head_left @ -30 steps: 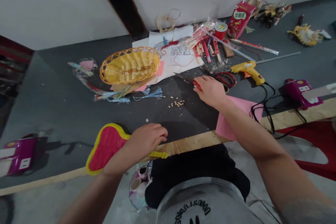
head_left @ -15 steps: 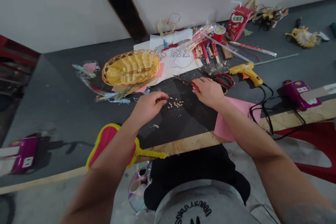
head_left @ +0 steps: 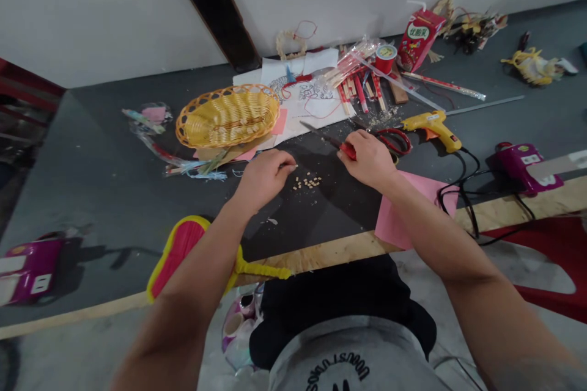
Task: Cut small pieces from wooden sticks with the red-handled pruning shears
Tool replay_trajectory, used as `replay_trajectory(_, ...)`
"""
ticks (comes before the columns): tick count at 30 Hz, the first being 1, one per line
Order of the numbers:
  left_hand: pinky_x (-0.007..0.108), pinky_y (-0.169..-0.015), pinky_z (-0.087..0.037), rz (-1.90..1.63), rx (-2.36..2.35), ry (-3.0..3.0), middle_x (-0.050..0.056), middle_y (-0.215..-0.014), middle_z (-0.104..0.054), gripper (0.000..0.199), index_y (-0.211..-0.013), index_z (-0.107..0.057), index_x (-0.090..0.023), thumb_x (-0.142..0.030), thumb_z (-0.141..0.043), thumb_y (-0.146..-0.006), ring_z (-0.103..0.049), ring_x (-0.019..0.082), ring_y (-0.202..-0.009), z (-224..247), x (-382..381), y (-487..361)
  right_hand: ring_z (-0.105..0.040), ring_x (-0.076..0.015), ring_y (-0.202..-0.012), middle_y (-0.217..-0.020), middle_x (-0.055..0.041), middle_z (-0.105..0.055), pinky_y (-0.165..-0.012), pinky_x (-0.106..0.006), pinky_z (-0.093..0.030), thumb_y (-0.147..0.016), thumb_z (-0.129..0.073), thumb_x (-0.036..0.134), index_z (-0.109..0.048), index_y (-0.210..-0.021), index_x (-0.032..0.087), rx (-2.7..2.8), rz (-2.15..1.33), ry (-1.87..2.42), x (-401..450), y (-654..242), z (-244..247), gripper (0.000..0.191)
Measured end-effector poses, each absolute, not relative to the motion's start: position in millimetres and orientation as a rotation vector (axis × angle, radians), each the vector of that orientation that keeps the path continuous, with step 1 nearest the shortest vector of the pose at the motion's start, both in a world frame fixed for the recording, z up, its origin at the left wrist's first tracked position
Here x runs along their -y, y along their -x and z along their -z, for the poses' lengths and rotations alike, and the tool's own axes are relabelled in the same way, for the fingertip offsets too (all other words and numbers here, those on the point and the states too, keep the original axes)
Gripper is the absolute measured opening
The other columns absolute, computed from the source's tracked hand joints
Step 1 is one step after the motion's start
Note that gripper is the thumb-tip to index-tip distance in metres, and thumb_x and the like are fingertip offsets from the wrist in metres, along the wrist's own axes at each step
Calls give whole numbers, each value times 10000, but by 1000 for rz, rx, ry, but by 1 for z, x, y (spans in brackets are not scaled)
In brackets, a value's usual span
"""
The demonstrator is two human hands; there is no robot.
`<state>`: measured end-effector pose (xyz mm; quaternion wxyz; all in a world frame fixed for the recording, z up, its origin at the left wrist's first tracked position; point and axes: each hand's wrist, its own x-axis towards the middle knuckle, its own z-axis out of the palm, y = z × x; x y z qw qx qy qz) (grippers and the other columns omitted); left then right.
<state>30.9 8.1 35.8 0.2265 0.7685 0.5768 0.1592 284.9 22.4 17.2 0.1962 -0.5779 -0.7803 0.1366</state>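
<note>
Pointed tool (head_left: 348,149): metal tip, glossy red plastic grip. Surface (head_left: 96,165): matt dark finish. Edge strip (head_left: 330,250): rough bare wood.

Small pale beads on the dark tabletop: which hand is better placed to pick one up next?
Left, probably: the left hand sits beside the beads, while the right hand grips a red-handled pointed tool.

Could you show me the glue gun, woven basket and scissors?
Hot glue gun (head_left: 433,123), head view, on its yellow body.
Woven basket (head_left: 229,89), head view, on its rim.
Red-handled scissors (head_left: 393,132), head view, on a handle loop.
</note>
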Motion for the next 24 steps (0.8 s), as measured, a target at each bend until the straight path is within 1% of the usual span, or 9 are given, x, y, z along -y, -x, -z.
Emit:
replay_trajectory(3,305,-699,-443,-815,-1527,-1666,42,-815,-710,150,-855,-707,-193,-340,-699,-825,-583,169,-715,-35,-2,-33,-604,-223,-858,-902,-72,-634,-799,-381,-497,-933,-539,351,-503,-870,230,1912,-563,1570,-25,-287,-20,142)
replay_trajectory(5,270,-634,-424,-1037,-1385,-1321,38,-790,-720,210,-807,-697,-184,-369,-780,-753,-548,130,-649,-31,0,-37,-613,-198,-831,-903,-52,-640,-779,-378,-526,-939,-532,408,-482,-902,239,1688,-771,1460,-25,-287,-22,180)
replay_trajectory(7,244,-588,-406,-1157,-1251,-1051,31,-745,-720,278,-751,-687,-176,-361,-868,-650,-518,100,-596,-27,2,-42,-642,-187,-885,-1014,-53,-668,-789,-379,-564,-919,-562,464,-474,-950,251,1476,-1044,1296,-24,-286,-23,233)
replay_trajectory(9,231,-561,-402,-1206,-1157,-892,22,-693,-711,330,-706,-683,-171,-333,-929,-558,-507,85,-565,-25,2,-45,-663,-189,-994,-1168,-55,-668,-818,-388,-596,-873,-625,495,-463,-976,268,1317,-1284,1141,-22,-284,-23,298)
replay_trajectory(12,223,-540,-409,-1239,-1070,-774,17,-661,-707,350,-663,-685,-169,-300,-966,-499,-504,74,-544,-27,3,-46,-656,-203,-1115,-1320,-48,-620,-841,-410,-616,-812,-700,450,-464,-1003,283,1261,-1436,1018,-18,-280,-21,346)
replay_trajectory(15,209,-527,-406,-1248,-1024,-696,18,-659,-703,341,-655,-691,-166,-271,-975,-497,-529,74,-561,-28,3,-42,-634,-222,-1149,-1281,-56,-616,-885,-430,-591,-808,-680,360,-524,-1066,276,1424,-1329,1055,-12,-276,-20,312)
replay_trajectory(18,200,-529,-407,-1244,-1022,-651,24,-681,-700,335,-742,-739,-163,-252,-971,-516,-578,91,-619,-26,2,-37,-590,-250,-1168,-1146,-69,-634,-984,-469,-512,-824,-635,291,-618,-1070,252,1731,-986,1200,-8,-274,-21,250)
replay_trajectory(21,203,-530,-419,-1242,-1041,-642,27,-692,-699,373,-793,-761,-161,-278,-979,-513,-579,94,-619,-24,1,-35,-590,-258,-1035,-971,-72,-638,-965,-470,-476,-867,-576,255,-670,-1003,246,1974,-607,1311,-4,-271,-25,166)
replay_trajectory(24,200,-531,-429,-1220,-1037,-679,15,-676,-686,376,-745,-732,-163,-340,-983,-529,-539,77,-578,-23,2,-34,-586,-232,-868,-882,-66,-646,-892,-438,-470,-893,-535,226,-678,-962,239,2068,-453,1290,-1,-266,-26,159)
